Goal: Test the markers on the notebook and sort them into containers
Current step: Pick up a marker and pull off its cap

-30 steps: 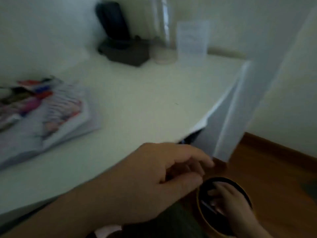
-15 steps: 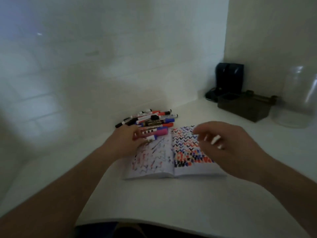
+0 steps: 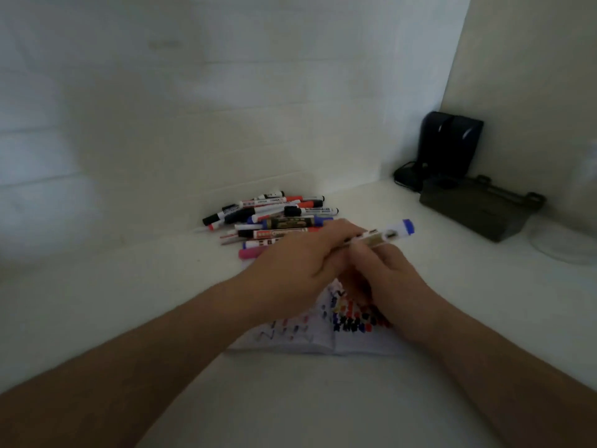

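An open notebook covered in coloured scribbles lies on the white table, mostly under my hands. Behind it sits a pile of several markers with black, red, blue and pink caps. Both hands meet above the notebook on one white marker with a blue end, which points right and slightly up. My left hand grips its left part. My right hand pinches its body near the middle. No containers are in view.
A dark speaker-like object stands in the back right corner, with a dark flat box in front of it. A clear glass vessel sits at the right edge. White walls close the back and right sides.
My left hand has left the marker pile carrying a blue-ended marker, and my right hand has come in to take hold of it. A second ago the view was of the floor container beside the table.
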Motion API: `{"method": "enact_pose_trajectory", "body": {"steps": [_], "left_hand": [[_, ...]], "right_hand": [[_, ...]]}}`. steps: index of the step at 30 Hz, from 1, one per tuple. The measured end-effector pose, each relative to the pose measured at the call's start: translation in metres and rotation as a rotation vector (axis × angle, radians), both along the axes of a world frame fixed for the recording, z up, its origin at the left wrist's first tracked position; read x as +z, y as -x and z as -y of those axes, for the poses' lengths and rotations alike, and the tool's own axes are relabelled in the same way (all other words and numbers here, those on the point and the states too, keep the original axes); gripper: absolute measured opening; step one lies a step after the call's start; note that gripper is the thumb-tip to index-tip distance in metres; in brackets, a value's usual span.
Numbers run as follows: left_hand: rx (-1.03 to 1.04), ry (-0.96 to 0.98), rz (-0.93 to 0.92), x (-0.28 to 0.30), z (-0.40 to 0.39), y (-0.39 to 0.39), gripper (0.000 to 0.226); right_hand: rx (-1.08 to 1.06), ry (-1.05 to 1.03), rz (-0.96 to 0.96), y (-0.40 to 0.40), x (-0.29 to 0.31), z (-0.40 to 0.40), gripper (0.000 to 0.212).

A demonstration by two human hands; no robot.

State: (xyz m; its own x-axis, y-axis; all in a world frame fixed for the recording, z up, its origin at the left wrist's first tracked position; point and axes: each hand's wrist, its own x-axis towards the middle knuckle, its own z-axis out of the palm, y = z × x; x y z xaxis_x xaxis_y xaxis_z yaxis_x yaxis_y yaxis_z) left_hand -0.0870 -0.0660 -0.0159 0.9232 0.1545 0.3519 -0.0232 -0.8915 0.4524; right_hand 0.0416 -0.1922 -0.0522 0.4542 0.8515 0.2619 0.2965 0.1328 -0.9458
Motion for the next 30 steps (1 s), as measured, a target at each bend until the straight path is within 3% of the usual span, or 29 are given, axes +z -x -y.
{"method": "enact_pose_trajectory", "body": {"steps": [2,3,6,11,13,17,21,24,30], "left_hand": [[-0.021,0.061,0.02,-0.005,0.008,-0.019,0.024],[-0.027,0.082,0.02,-0.007,0.011,-0.025,0.024],[-0.071,0.136,-0.023,-0.014,0.014,-0.036,0.029],[-0.021,0.221,-0.199,-0.029,-0.011,-0.034,0.03],[-0.05,0.128,-0.292,-0.034,-0.02,-0.034,0.025],[-0.102,-0.036,-0.33,-0.038,-0.019,-0.039,0.027],[-0.103,-0.091,-0.344,-0.04,-0.018,-0.045,0.031],[-0.096,-0.106,-0.321,-0.041,-0.019,-0.045,0.032],[-0.081,-0.116,-0.297,-0.045,-0.019,-0.043,0.032]], "right_hand": [[-0.014,-0.016,-0.195,-0.003,0.0,0.004,0.064],[-0.028,-0.021,-0.26,-0.003,0.001,0.007,0.066],[-0.083,-0.019,-0.407,-0.006,0.012,0.011,0.035],[-0.148,-0.125,-0.541,-0.052,0.041,0.032,0.018],[-0.036,-0.075,-0.468,-0.066,0.048,0.048,0.013],[0.127,0.136,-0.302,-0.055,0.026,0.063,0.043],[0.01,0.197,-0.171,-0.035,0.001,0.061,0.014],[-0.043,0.233,-0.02,-0.029,-0.003,0.062,0.013],[-0.188,0.302,0.078,-0.02,-0.005,0.062,0.022]]}}
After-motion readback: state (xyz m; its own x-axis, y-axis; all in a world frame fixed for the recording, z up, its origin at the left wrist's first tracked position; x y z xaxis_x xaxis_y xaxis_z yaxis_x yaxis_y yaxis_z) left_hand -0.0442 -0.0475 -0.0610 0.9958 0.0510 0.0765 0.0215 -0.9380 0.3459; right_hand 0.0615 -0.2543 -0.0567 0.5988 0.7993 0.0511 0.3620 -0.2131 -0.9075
